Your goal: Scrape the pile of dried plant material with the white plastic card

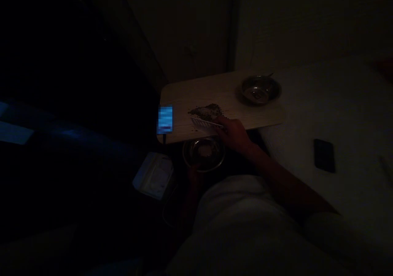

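Wooden and pale, the long rounded tabletop (199, 91) is the largest lit thing before you in a very dark room. On its far right stands a round metal bowl (260, 89); a second metal bowl (204, 153) sits lower, just below the near edge. At the left end lies a glowing blue phone screen (165, 119). Your right hand (235, 133) reaches onto the near edge, its grip closed around a thin white strip-like tool (204, 123), though the dimness hides what the tool is. That tool lies touching the near side of a small dark heap of crumbled material (207, 111) at mid-tabletop. Your left hand cannot be seen.
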A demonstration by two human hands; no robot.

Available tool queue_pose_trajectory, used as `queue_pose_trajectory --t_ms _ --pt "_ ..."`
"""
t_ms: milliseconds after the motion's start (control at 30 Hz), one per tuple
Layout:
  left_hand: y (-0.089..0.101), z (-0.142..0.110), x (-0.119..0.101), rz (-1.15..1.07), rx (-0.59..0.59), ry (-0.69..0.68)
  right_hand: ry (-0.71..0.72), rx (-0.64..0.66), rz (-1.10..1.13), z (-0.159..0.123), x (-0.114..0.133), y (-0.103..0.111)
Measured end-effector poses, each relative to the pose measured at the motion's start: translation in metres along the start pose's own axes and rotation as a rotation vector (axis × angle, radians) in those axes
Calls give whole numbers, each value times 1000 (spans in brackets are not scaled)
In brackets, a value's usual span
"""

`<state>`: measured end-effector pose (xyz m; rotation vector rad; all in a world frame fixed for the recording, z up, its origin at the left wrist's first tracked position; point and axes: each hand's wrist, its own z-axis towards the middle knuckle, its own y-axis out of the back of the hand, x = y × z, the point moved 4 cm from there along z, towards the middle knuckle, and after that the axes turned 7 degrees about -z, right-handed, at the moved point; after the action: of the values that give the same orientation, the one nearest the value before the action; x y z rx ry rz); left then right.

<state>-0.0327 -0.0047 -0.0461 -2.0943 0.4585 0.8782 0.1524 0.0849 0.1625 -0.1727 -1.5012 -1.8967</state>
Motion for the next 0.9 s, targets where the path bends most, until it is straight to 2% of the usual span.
queue_pose_trajectory --t_ms 167,500,667,900 --pt "2 0 0 5 -8 6 -55 -30 -20 2 -2 1" --pt "-4 -3 -1 -27 14 14 -22 -49 -66 12 6 -10" --pt "-10 -8 -8 -45 48 -2 14 -19 -59 14 7 -13" --pt "-15 -12 -14 15 34 -41 53 20 -33 16 11 -15"
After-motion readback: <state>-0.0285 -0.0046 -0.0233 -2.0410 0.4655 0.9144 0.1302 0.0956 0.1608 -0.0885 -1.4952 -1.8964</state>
